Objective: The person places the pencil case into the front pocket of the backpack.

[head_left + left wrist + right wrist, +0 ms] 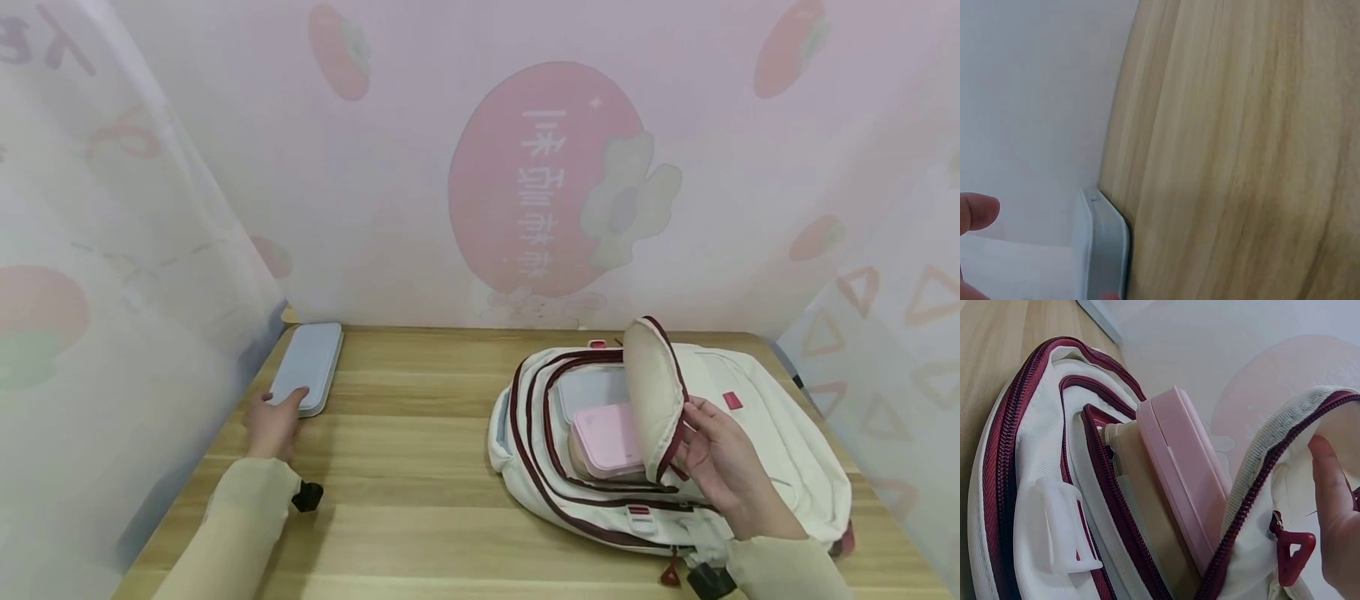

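A flat pale grey case (pixel 307 367) lies at the table's far left corner; my left hand (pixel 276 419) grips its near end, a finger over the corner. In the left wrist view the case's rim (pixel 1105 244) shows with my thumb (pixel 977 212) above it. A white backpack (pixel 757 433) with dark red zips lies flat on the right. My right hand (pixel 693 446) pinches its front flap (pixel 652 392) and holds it up. Inside stands a pink box (pixel 607 437) with a pale clear box (pixel 592 387) behind it. The right wrist view shows the pink box (pixel 1179 462) and flap edge (pixel 1272 469).
The wooden table (pixel 420 467) is hemmed in by pink printed curtains at the back (pixel 525 167) and on both sides. A white buckle (pixel 1060 525) sits on the backpack's front, and a red zip pull (pixel 1294 550) hangs by my right fingers.
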`<state>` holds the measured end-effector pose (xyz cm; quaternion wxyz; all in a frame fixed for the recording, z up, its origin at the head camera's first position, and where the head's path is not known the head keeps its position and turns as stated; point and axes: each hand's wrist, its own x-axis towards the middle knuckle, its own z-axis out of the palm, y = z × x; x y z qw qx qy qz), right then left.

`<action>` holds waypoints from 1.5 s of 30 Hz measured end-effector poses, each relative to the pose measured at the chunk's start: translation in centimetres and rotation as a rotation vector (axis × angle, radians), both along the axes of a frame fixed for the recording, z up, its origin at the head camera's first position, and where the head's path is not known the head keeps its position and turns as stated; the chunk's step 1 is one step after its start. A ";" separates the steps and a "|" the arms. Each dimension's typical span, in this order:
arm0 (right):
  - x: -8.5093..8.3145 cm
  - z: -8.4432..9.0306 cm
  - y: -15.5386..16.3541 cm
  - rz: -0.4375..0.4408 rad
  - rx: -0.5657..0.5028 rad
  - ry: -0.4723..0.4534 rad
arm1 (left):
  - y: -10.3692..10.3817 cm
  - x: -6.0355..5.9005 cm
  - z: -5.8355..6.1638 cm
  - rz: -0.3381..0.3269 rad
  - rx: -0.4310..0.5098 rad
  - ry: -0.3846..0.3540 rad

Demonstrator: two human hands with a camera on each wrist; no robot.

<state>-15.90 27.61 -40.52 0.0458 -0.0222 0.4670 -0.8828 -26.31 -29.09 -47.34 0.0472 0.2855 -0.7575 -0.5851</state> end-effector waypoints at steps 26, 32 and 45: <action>0.0 -0.5 -0.2 -0.016 0.026 0.008 | -1.9 -2.6 -1.9 0.005 -0.127 -0.115; -0.1 -0.4 -0.2 -0.025 0.030 0.018 | -2.0 -2.8 -2.2 -0.056 -0.218 -0.157; -0.1 -0.3 -0.2 -0.003 -0.004 0.020 | -2.6 -3.3 -3.0 -0.154 -0.392 -0.222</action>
